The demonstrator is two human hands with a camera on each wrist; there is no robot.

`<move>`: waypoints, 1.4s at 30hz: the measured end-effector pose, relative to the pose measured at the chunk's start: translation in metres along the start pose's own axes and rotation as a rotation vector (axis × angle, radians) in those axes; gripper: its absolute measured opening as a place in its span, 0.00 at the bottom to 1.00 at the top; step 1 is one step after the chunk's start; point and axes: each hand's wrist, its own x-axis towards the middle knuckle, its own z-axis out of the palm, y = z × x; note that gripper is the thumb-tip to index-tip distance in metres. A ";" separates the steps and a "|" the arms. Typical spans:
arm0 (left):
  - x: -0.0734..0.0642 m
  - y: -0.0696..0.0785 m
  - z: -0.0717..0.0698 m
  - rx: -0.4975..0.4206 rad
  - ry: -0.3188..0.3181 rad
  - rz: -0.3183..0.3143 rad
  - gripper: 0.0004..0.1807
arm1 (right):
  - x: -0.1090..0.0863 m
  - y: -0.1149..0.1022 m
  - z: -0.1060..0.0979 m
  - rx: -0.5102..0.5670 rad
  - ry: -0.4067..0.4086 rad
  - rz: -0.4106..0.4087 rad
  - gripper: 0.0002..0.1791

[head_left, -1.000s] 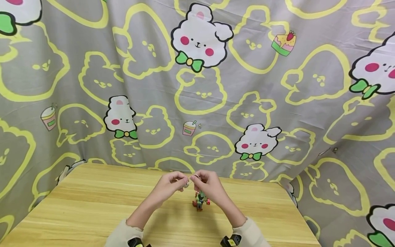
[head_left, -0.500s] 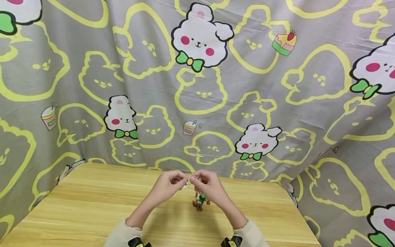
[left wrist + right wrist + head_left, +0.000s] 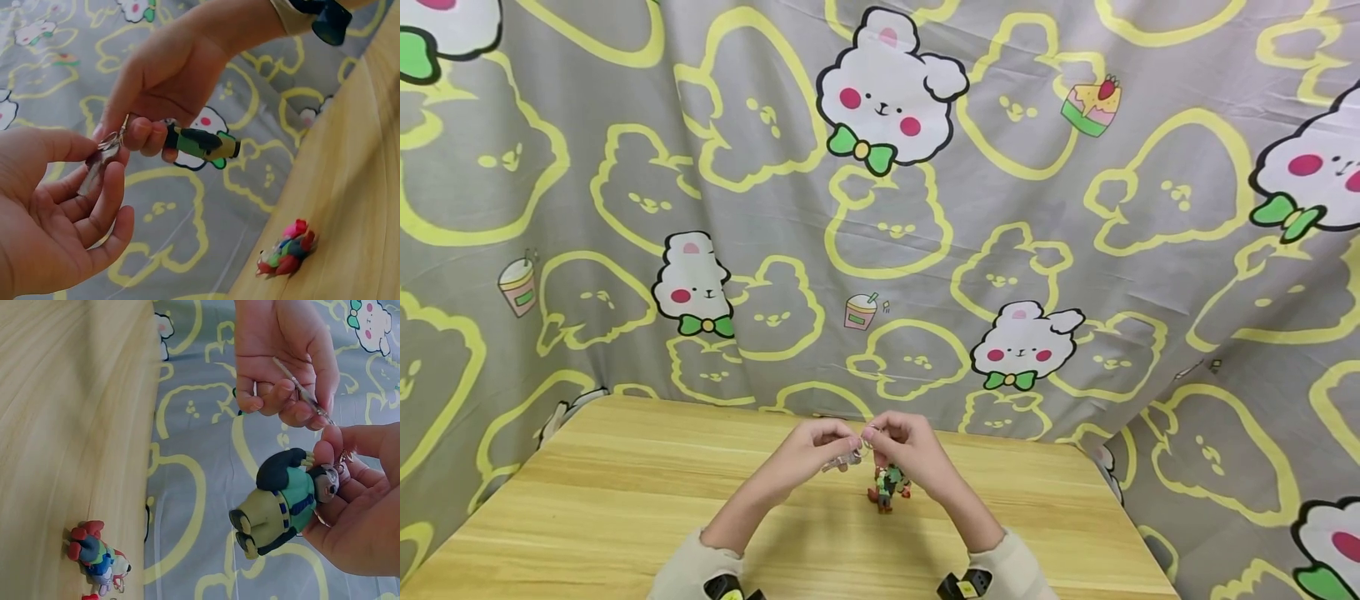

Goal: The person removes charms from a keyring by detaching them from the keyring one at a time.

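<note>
Turned the metal key-like piece (image 3: 844,459) farther out below the left hand (image 3: 811,448) since half a second ago, near the right hand (image 3: 912,446), above the table (image 3: 625,475). On the left wrist view, pinching it with the left hand beside a wire loop (image 3: 108,139); best to steady the loop and work slowly, without bending it. On the right wrist view, gripping with the right hand, near the head, a green-topped, dark-armed, tan-trousered figurine (image 3: 300,492), well apart from small figures (image 3: 97,557) on the table.
</note>
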 end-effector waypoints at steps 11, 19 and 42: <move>0.001 -0.001 -0.004 -0.087 -0.017 -0.041 0.15 | 0.002 -0.002 -0.001 0.062 -0.064 0.032 0.15; 0.001 -0.001 -0.002 -0.083 -0.017 -0.013 0.14 | 0.002 -0.003 -0.002 0.030 -0.066 0.052 0.14; -0.001 0.001 -0.007 -0.116 -0.026 -0.034 0.14 | 0.000 -0.004 -0.005 -0.025 -0.026 0.027 0.14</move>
